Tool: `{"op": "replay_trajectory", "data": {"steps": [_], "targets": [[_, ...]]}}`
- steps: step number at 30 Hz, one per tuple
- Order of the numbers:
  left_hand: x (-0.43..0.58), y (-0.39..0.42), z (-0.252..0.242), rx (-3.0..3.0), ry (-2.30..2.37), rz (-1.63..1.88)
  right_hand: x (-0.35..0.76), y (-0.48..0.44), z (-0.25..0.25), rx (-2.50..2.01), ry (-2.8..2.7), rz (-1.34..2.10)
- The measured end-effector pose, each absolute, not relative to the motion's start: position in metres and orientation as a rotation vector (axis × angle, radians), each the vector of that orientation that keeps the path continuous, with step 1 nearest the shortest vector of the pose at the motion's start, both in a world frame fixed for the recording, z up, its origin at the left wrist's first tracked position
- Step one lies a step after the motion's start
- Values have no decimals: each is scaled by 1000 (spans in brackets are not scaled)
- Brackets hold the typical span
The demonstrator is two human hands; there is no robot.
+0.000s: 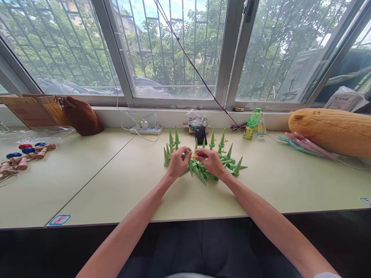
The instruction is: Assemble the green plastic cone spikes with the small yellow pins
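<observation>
L hand (pixel 179 162) is pinching a lt-green tapered plastic cone (pixel 190 168) btwn thumb & fingers, its narrow tip pointing down, while R hand (pixel 211 161), just beside it, is gripping a sm. yellow plastic piece (pixel 194 156) w/ its fingertips near the cone's upper end; can't tell if the two pcs are joined. Under & around R hand, a heap of loose lt-green plastic cones (pixel 199 177) is lying on a pale yellow-green tabletop (pixel 116 193), some w/ hollow ends showing. Just beyond L hand, a cluster of upright lt-green cones (pixel 171 137) is standing; another upright green group (pixel 212 139) is standing beyond R hand, w/ yellow bits sticking out sideways. Btwn & beyond both hands, a flat black phone (pixel 201 136) is resting. Farther off, beyond L hand & to its left, a white plastic power strip (pixel 146 129) is lying; well left of that hand, a dark-brown plush (pixel 79 116) is sitting. Beyond R hand & to its right, a green-tinted plastic bottle (pixel 252 125) is standing.
</observation>
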State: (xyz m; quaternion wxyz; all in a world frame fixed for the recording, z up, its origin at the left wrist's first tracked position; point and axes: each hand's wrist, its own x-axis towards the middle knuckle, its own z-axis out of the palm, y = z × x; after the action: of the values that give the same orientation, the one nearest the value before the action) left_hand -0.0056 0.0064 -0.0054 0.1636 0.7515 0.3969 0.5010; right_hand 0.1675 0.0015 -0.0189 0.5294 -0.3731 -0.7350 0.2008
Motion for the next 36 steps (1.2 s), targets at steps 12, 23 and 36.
{"op": "replay_trajectory", "data": {"steps": [12,23,36], "targets": [[-4,6,-5,2036,1138,1433,167,0,-17,-904,-1749,512],[-5,5,-5,2109,1104,1398,168,-2,-16,-901,-1754,529],[-5,7,-7,1906,1072,1366,167,-1,-16,-887,-1709,578]]}}
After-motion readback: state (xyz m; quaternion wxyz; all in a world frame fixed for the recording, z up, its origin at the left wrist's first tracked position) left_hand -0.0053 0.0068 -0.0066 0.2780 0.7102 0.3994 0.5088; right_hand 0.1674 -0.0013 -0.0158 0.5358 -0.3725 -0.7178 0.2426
